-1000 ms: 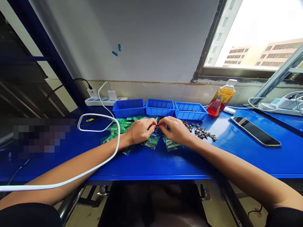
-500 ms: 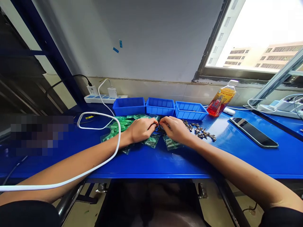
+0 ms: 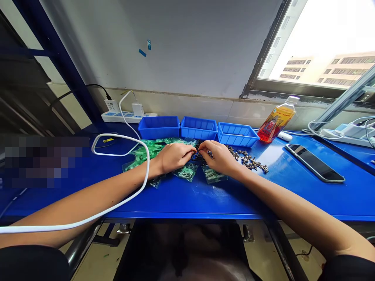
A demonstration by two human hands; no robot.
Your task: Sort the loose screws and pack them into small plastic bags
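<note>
From where I stand, the person's left hand [image 3: 175, 157] and right hand [image 3: 219, 157] meet almost tip to tip over the glossy blue worktop [image 3: 190, 201]. Thumb and fingers of each are drawn together in a pinch, but whatever might be between them is too small for me to tell

Small, shiny, screw-like metal pieces [image 3: 254, 163] lie loose on the worktop, some in the gap behind the fingertips, more fanning out beyond the right hand. A pile of green-tinted clear plastic packets [image 3: 146, 150] spreads behind and beside the left hand; one flat clear packet of metal parts [image 3: 214, 175] lies just below the right hand

Behind all this, three rectangular blue plastic bins [image 3: 199, 132] stand in a row. To their right are a tilted-looking clear bottle of reddish drink with a yellow label [image 3: 277, 121] and a dark-screened phone with a pale edge [image 3: 316, 163]. A thick white cable [image 3: 148, 166] loops across the left forearm in my sight
</note>
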